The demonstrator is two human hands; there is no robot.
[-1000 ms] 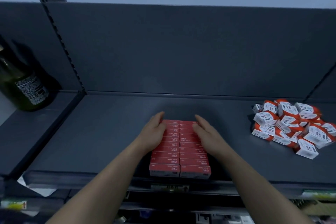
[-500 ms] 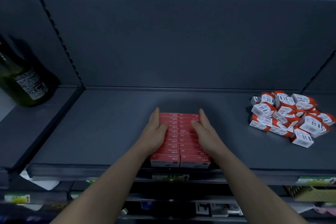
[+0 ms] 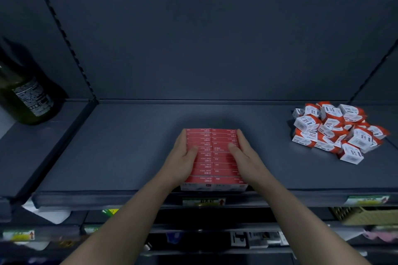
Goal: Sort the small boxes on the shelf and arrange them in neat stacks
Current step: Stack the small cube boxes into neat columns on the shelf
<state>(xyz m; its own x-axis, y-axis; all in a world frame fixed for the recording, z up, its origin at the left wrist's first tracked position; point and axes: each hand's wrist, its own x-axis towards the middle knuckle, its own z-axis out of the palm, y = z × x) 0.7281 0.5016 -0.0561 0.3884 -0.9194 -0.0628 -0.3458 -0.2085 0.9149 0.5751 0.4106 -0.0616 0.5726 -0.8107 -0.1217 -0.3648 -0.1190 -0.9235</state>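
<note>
Several flat red boxes (image 3: 213, 153) lie packed in two neat columns near the front edge of the dark grey shelf (image 3: 129, 146). My left hand (image 3: 183, 157) presses against the left side of this block, thumb lying on top. My right hand (image 3: 245, 157) presses against the right side, thumb also on top. Fingers of both hands are straight along the block's sides. A loose heap of small white and orange boxes (image 3: 336, 131) lies jumbled at the shelf's right end, apart from both hands.
A dark green bottle (image 3: 23, 97) stands on the neighbouring shelf section at left, beyond a slotted upright (image 3: 71, 45). Price labels (image 3: 203, 201) line the shelf's front edge. Lower shelves hold a yellowish basket (image 3: 366, 215) and small goods.
Both hands slid from the top of the red block to its sides and closed in on it. The block now looks squarer and more even.
</note>
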